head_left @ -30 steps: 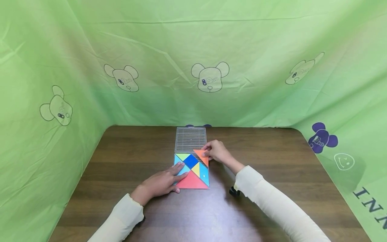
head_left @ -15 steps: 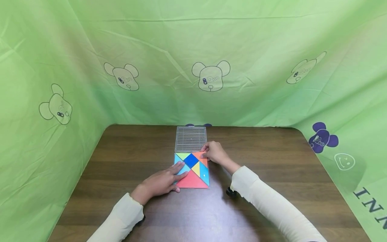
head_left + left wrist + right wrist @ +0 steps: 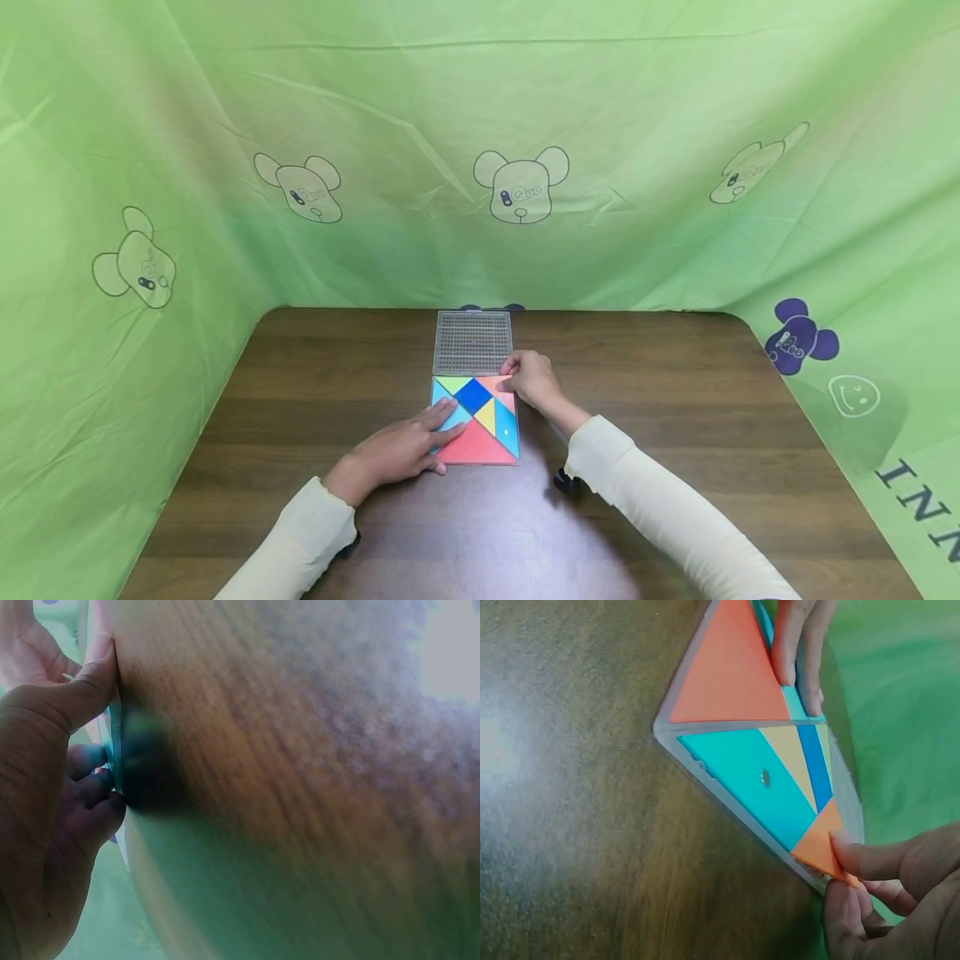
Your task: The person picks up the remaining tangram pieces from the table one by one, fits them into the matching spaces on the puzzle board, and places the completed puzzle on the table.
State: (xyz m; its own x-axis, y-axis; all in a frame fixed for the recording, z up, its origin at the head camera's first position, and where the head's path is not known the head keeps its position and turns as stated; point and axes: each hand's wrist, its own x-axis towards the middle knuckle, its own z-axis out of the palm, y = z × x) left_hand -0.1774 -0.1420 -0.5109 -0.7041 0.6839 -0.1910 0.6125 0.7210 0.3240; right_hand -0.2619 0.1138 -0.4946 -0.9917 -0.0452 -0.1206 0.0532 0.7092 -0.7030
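A square tray (image 3: 727,797) of tangram pieces lies on the table. My right hand (image 3: 534,379) pinches an orange triangle (image 3: 821,847) at the far right corner, thumb on top; in the right wrist view its outer edge stands slightly raised above the tray. My left hand (image 3: 401,450) rests with spread fingers over the light blue large triangle (image 3: 453,421) and touches the red triangle (image 3: 476,446). A blue square (image 3: 472,396), a yellow triangle (image 3: 486,416), a light green triangle (image 3: 453,383) and a blue-turquoise parallelogram (image 3: 739,776) fill other parts of the tray.
The hinged-looking transparent lid (image 3: 472,343) with a dotted grid lies flat behind the tray. The brown wooden table (image 3: 315,375) ends at a green printed curtain (image 3: 405,250) at the back and sides.
The right hand has brought the orange triangle down and toward the near left, into the tray's far right corner. The gap beside the blue square has closed. The left hand stays put.
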